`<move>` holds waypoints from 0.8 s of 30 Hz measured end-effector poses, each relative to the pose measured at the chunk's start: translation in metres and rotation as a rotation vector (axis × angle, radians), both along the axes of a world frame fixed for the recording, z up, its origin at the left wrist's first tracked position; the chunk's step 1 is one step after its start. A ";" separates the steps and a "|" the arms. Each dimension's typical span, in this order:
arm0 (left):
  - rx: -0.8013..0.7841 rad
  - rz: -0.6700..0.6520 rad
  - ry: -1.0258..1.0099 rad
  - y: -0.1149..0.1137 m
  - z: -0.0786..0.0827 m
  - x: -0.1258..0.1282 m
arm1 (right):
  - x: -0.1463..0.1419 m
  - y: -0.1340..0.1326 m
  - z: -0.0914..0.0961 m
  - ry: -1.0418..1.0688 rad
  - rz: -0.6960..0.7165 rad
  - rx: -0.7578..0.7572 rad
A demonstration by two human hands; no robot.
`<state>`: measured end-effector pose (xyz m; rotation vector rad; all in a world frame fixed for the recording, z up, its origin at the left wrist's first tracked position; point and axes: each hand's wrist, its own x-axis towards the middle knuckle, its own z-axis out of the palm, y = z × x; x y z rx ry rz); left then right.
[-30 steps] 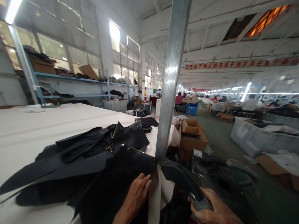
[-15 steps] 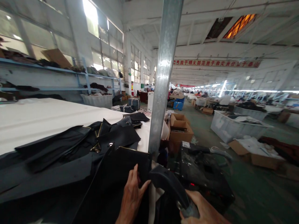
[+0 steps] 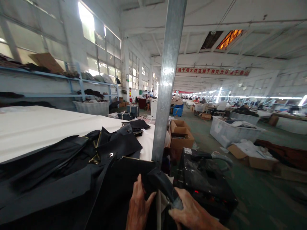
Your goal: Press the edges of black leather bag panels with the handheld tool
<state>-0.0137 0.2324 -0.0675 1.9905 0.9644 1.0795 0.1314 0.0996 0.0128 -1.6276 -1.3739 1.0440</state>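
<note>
My right hand is wrapped round the grey grip of a black, curved, nozzle-like hand tool. The tool's head lies at the right edge of a black garment piece with a gold zip along its top. On that same piece rests my left hand, fingers stretched out and thumb apart, just left of the tool. More black garments with gold zips lie heaped to the left on the white table. The tool's lower end is hidden behind my right hand.
A metal post rises right behind the tool. To the right stands a black machine with a red light. Cardboard boxes and a large white bin stand on the floor beyond. Blue shelves line the left wall.
The hand tool has moved left and slightly up over the black garment's edge, my right hand with it. My left hand stays on the garment. The whole view has shifted a little.
</note>
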 end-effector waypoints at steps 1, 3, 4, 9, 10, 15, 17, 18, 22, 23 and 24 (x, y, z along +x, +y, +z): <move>0.008 -0.003 0.017 -0.001 0.001 0.000 | -0.003 0.004 0.005 -0.016 -0.028 0.010; 0.025 -0.005 0.032 -0.001 0.001 0.000 | -0.007 0.012 0.013 -0.045 -0.074 0.017; 0.028 -0.001 0.036 -0.001 0.001 0.000 | -0.008 0.014 0.017 -0.050 -0.082 0.017; 0.095 0.018 -0.037 0.005 -0.011 0.003 | -0.006 0.003 0.022 -0.041 -0.083 0.021; 0.121 0.017 -0.072 0.006 -0.013 0.003 | -0.005 -0.002 0.021 -0.054 -0.097 -0.004; 0.152 0.005 -0.130 0.007 -0.016 0.001 | -0.007 -0.015 0.017 -0.125 -0.164 -0.126; 0.128 0.013 -0.105 0.005 -0.013 0.000 | -0.010 -0.007 0.019 -0.137 -0.151 -0.090; 0.114 0.016 -0.092 0.004 -0.010 0.000 | -0.011 -0.001 0.020 -0.143 -0.131 -0.064; 0.106 0.044 -0.043 0.003 -0.006 0.001 | -0.015 0.020 0.030 -0.137 -0.058 0.023; 0.120 0.059 -0.037 0.004 -0.006 0.002 | -0.015 0.022 0.033 -0.128 -0.055 0.033; 0.133 0.073 -0.029 0.004 -0.007 0.003 | -0.014 0.021 0.034 -0.116 -0.053 0.046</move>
